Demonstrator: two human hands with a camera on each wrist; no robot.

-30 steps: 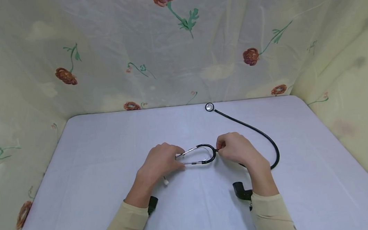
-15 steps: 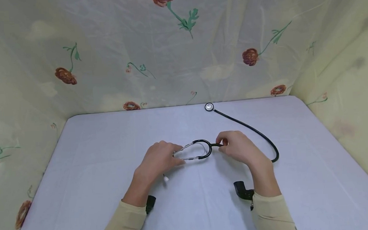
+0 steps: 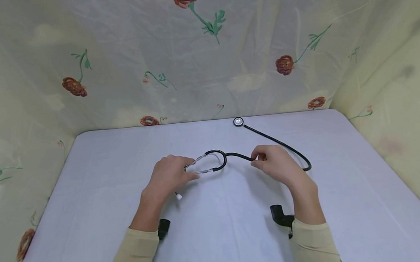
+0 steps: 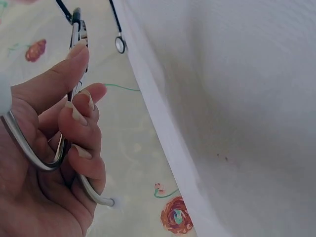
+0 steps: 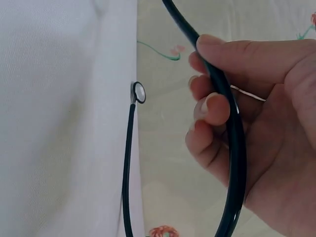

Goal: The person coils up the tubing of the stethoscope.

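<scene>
A black stethoscope (image 3: pixel 218 151) stretches between my two hands above the table. My left hand (image 3: pixel 169 174) grips its metal ear tubes; in the left wrist view the curled fingers wrap the silver tubes (image 4: pixel 81 190), and a white eartip (image 3: pixel 179 196) hangs below the palm. Between thumb and fingers, my right hand (image 3: pixel 277 163) pinches the black tubing (image 5: pixel 236 143), a short way past the Y-joint. From there the tubing loops round behind the right hand and runs to the round chest piece (image 3: pixel 238 122), which lies near the table's far edge.
A white cloth covers the table (image 3: pixel 125 151). Floral curtains (image 3: pixel 121 72) hang behind it and on both sides. Black wrist-worn mounts (image 3: pixel 281 216) show beside the forearms.
Both hands have lifted and drawn apart, the left moving leftward with the ear tubes. More tubing now shows between them, and the loop at the right has shortened. The chest piece stays put.
</scene>
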